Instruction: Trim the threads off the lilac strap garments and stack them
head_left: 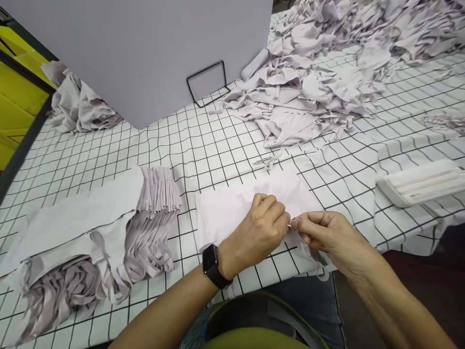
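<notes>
A flat pale pink cloth piece (pixel 225 213) lies on the table in front of me, partly under my hands. My left hand (pixel 265 223), with a black watch on its wrist, is closed in a fist over the cloth's near right part. My right hand (pixel 323 230) pinches with thumb and index finger, its tips nearly touching the left fist. Between the two hands shows a small bit of thin white strap (pixel 291 223); both hands seem to grip it. A loose strap end (pixel 322 276) dangles below my right hand at the table edge.
Stacked pale cloth pieces with straps (pixel 152 218) lie at the left. A large heap of similar cloth (pixel 308 92) covers the back right. A grey panel (pixel 163 53) with a black wire stand (pixel 209 85) rises behind. A white tray (pixel 395 191) sits at right.
</notes>
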`<state>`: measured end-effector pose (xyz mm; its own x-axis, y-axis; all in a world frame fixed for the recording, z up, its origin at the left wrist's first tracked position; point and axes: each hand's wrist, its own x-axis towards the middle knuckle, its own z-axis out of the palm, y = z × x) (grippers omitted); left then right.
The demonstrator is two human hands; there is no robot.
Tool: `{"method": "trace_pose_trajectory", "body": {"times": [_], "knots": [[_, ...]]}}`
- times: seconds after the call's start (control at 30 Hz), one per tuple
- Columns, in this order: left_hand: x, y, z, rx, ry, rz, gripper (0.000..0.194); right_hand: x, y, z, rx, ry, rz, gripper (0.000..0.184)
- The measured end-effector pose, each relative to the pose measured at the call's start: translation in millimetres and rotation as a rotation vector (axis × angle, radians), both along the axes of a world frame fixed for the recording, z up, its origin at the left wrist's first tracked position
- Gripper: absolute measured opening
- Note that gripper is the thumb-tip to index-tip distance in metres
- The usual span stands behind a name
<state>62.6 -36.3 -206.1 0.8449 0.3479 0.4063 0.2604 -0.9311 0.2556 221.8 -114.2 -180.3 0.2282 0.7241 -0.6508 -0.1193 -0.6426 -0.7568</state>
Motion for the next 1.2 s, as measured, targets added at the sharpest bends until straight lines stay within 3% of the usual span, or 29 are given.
{"method": "trace_pose_trajectory", "body": {"times": [0.23, 0.87, 1.2], "knots": [[0.1, 0.6, 1.0, 0.111, -0.038, -0.016, 0.033, -0.7, 4.1, 2.2, -0.031, 0.007, -0.020, 0.035], [-0.1, 1.6, -1.3, 0.110, 0.033, -0.029, 0.029, 0.0, 4.0, 0.4, -0.043, -0.047, 0.046, 0.028], [-0.5, 1.5, -4.6, 0.097, 0.035, -0.028, 0.027, -0.1, 3.0, -3.0, -0.038, -0.028, -0.016, 0.033]]}}
